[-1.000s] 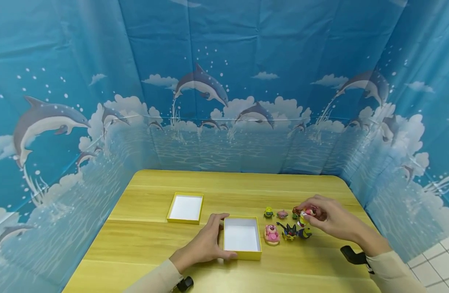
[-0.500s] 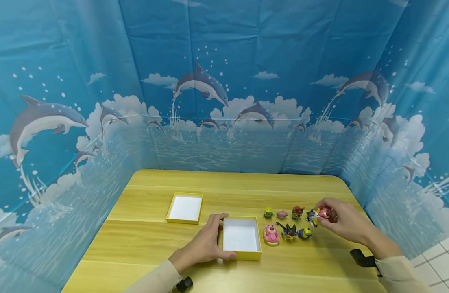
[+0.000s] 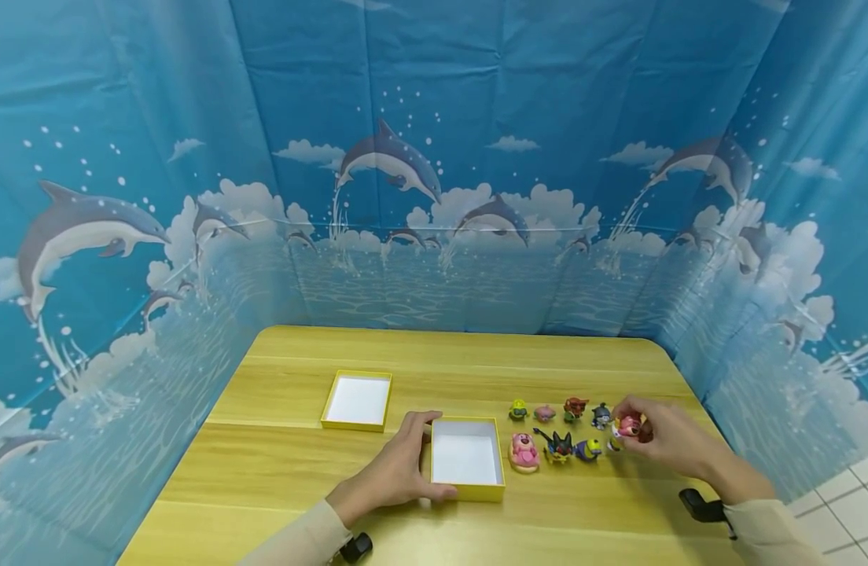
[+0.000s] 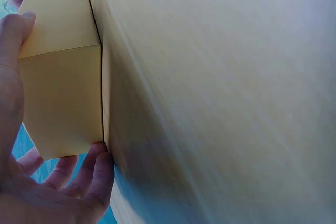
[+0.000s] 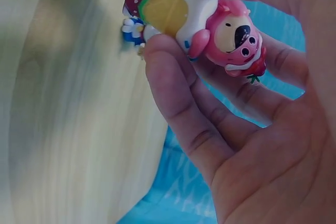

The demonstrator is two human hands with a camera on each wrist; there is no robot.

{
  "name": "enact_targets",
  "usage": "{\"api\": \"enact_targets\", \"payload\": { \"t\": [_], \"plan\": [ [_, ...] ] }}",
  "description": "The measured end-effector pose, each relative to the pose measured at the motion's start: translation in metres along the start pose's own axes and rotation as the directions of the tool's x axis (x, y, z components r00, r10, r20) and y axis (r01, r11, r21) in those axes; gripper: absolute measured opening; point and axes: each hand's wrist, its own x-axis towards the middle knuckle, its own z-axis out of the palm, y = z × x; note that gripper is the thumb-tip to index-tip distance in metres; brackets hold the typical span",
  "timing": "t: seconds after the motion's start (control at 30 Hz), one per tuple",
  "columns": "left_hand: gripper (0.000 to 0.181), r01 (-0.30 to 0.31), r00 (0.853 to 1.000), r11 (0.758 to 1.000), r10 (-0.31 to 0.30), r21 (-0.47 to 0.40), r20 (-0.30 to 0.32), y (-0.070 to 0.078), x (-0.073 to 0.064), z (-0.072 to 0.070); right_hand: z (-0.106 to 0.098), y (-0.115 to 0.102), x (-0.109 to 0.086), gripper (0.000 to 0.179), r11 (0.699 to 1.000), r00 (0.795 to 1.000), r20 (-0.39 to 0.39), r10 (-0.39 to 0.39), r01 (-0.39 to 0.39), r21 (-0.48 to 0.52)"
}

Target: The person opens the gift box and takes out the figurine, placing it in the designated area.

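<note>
My left hand grips an uncovered yellow box with a white inside, thumb on the near wall and fingers at the far wall. In the left wrist view the box's plain yellow side stands on the table. At the right end of a group of toys, my right hand pinches a pink bear figurine. The right wrist view shows this bear figurine with a red cap, white collar and yellow body between thumb and fingers. A small grey figurine stands just left of that hand.
A shallow yellow lid, white inside, lies at the back left. Right of the box stand a pink bear on a round base, a black-eared figurine, a blue-and-yellow one and several smaller toys. A dolphin-print curtain surrounds the table.
My right hand has moved right with the bear figurine, then slightly nearer, uncovering the reddish-brown and grey figurines. My left hand stays on the box.
</note>
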Motion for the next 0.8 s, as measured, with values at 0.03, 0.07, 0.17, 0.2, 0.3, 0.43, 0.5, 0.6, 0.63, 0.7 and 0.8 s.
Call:
{"api": "enact_targets", "payload": {
  "t": [0.03, 0.07, 0.17, 0.2, 0.3, 0.43, 0.5, 0.6, 0.63, 0.7, 0.8],
  "plan": [
    [0.127, 0.001, 1.000, 1.000, -0.001, 0.000, 0.000, 0.000, 0.000, 0.000, 0.001, 0.002, 0.000, 0.028, 1.000, 1.000, 0.007, -0.002, 0.002, 0.005],
    [0.127, 0.002, 1.000, 1.000, -0.002, 0.000, 0.000, 0.000, 0.000, 0.000, 0.002, 0.003, 0.001, 0.027, 1.000, 1.000, 0.012, -0.004, 0.004, 0.004],
    [0.126, 0.009, 1.000, 1.000, -0.009, -0.003, 0.001, 0.001, 0.000, 0.000, 0.005, 0.007, 0.001, 0.025, 1.000, 0.999, 0.030, -0.010, 0.010, 0.018],
    [0.126, 0.009, 1.000, 1.000, -0.009, -0.004, 0.001, 0.002, 0.000, 0.000, 0.006, 0.008, 0.001, 0.024, 1.000, 0.999, 0.032, -0.015, 0.015, 0.021],
    [0.126, 0.012, 1.000, 1.000, -0.012, -0.009, 0.006, 0.002, 0.000, 0.000, 0.009, 0.011, 0.000, 0.024, 0.999, 0.999, 0.035, -0.026, 0.026, 0.020],
    [0.127, 0.014, 1.000, 1.000, -0.013, -0.017, 0.013, 0.002, -0.001, 0.001, 0.014, 0.013, -0.001, 0.025, 0.999, 0.999, 0.047, -0.027, 0.026, 0.019],
    [0.126, 0.012, 1.000, 1.000, -0.011, -0.015, 0.013, 0.002, -0.001, 0.001, 0.016, 0.014, -0.001, 0.026, 0.999, 0.998, 0.051, -0.023, 0.021, 0.026],
    [0.126, 0.007, 1.000, 1.000, -0.007, -0.011, 0.008, 0.002, 0.000, 0.002, 0.017, 0.014, -0.001, 0.028, 0.999, 0.999, 0.048, -0.022, 0.020, 0.036],
    [0.126, 0.007, 1.000, 1.000, -0.007, -0.011, 0.007, 0.002, 0.000, 0.002, 0.017, 0.013, -0.001, 0.028, 0.999, 0.999, 0.047, -0.023, 0.021, 0.040],
    [0.125, 0.008, 1.000, 1.000, -0.008, -0.014, 0.006, 0.002, 0.000, 0.002, 0.017, 0.013, -0.001, 0.030, 0.999, 0.999, 0.042, -0.027, 0.026, 0.044],
    [0.125, 0.014, 1.000, 1.000, -0.014, -0.020, 0.008, 0.002, 0.000, 0.001, 0.017, 0.013, -0.001, 0.032, 0.999, 0.999, 0.038, -0.032, 0.030, 0.045]
  ]
}}
